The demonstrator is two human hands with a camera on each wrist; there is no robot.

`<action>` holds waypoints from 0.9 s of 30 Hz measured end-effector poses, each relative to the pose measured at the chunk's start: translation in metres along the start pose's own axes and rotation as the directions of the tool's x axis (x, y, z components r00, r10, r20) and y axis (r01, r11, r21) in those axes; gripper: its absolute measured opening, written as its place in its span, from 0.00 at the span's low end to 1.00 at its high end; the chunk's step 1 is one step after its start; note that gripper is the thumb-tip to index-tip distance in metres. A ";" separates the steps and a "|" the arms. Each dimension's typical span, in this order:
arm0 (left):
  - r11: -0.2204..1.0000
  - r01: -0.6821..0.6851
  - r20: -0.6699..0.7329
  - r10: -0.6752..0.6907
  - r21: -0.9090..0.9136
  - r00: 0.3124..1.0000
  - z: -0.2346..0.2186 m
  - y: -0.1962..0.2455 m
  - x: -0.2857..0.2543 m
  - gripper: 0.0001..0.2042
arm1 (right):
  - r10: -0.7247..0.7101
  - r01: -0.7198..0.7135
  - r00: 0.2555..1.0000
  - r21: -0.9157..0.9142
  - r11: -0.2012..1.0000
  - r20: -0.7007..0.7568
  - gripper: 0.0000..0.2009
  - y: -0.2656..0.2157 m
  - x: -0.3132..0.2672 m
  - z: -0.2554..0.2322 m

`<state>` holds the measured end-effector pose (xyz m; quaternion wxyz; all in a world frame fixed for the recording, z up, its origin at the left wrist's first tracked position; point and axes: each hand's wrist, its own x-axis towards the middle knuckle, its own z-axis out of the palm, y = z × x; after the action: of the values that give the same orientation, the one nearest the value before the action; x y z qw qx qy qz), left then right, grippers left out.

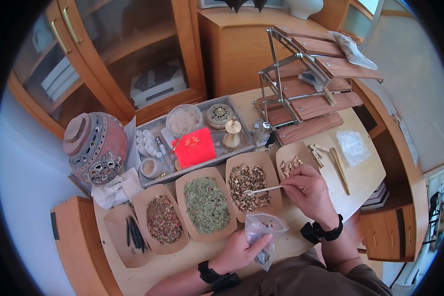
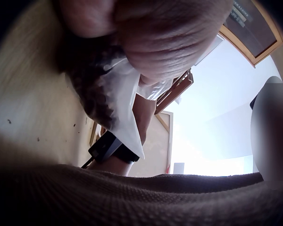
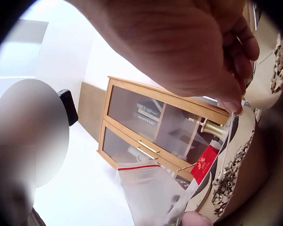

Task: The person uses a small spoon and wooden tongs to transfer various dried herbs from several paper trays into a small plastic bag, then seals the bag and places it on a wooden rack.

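Observation:
In the head view my left hand (image 1: 238, 250) grips a clear zip bag (image 1: 266, 225) in front of the paper trays, thumb across its side. Dark chopped bits lie in the bag's lower part, seen also in the left wrist view. A red line runs along the mouth of the bag (image 3: 144, 188) in the right wrist view. My right hand (image 1: 311, 193) pinches the handle of a small, pale spoon (image 1: 267, 189). The spoon's bowl is down at the brown chopped herb pieces (image 1: 245, 181) in a kraft paper tray (image 1: 272, 209).
To the left, more paper trays hold green herb (image 1: 205, 204), reddish-brown bits (image 1: 164, 219) and dark pods (image 1: 134, 234). Behind them a grey tray (image 1: 246, 140) carries a red packet (image 1: 195, 148) and brass pieces. A wooden tiered rack (image 1: 325, 106) and wooden tongs (image 1: 340, 172) are at right.

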<state>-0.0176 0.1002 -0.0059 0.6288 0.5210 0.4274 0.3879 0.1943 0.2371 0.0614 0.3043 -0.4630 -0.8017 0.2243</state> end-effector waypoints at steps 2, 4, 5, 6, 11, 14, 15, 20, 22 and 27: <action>1.000 -0.006 -0.002 0.006 -0.004 1.000 0.001 0.000 0.000 0.15 | -0.009 0.010 1.000 0.024 1.000 -0.022 0.07 0.001 -0.001 -0.005; 0.999 0.009 -0.029 -0.010 -0.032 1.000 0.001 0.001 0.000 0.14 | -0.008 0.010 0.999 0.040 0.999 -0.034 0.08 0.001 -0.004 -0.014; 0.999 0.008 -0.023 -0.008 -0.032 1.000 0.002 0.002 0.000 0.14 | -0.007 0.009 0.999 0.059 0.998 -0.040 0.08 0.000 -0.007 -0.020; 0.998 0.016 -0.031 -0.018 -0.058 0.999 0.002 0.002 0.000 0.14 | -0.004 0.006 0.999 0.055 0.998 -0.041 0.08 -0.002 -0.009 -0.027; 0.999 -0.005 -0.027 0.004 -0.045 1.000 0.001 0.000 0.000 0.13 | -0.085 0.088 0.994 0.039 0.995 -0.063 0.12 -0.020 -0.024 -0.058; 0.996 -0.003 -0.009 0.003 -0.093 1.000 0.002 0.001 0.001 0.13 | -0.227 0.225 0.974 -0.053 0.973 -0.020 0.14 -0.027 -0.028 -0.066; 0.994 -0.006 -0.025 0.003 -0.108 1.000 0.003 0.003 0.000 0.12 | -0.278 0.278 0.960 -0.083 0.957 0.012 0.13 -0.030 -0.029 -0.067; 0.997 -0.034 -0.039 0.031 -0.070 0.999 0.001 0.003 0.000 0.11 | -0.284 0.278 0.958 -0.129 0.952 -0.032 0.11 -0.029 -0.028 -0.065; 0.995 0.028 -0.031 -0.031 -0.099 0.999 0.002 0.006 -0.001 0.11 | -0.239 0.227 0.967 -0.129 0.965 -0.090 0.11 -0.021 -0.023 -0.058; 0.994 0.006 -0.046 -0.011 -0.110 0.999 0.004 0.000 -0.001 0.12 | -0.232 0.200 0.966 -0.240 0.950 -0.114 0.09 -0.010 0.002 -0.038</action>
<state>-0.0143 0.0980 -0.0050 0.6479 0.4746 0.4222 0.4203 0.2142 0.2371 0.0956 0.3282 -0.4186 -0.8444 0.0635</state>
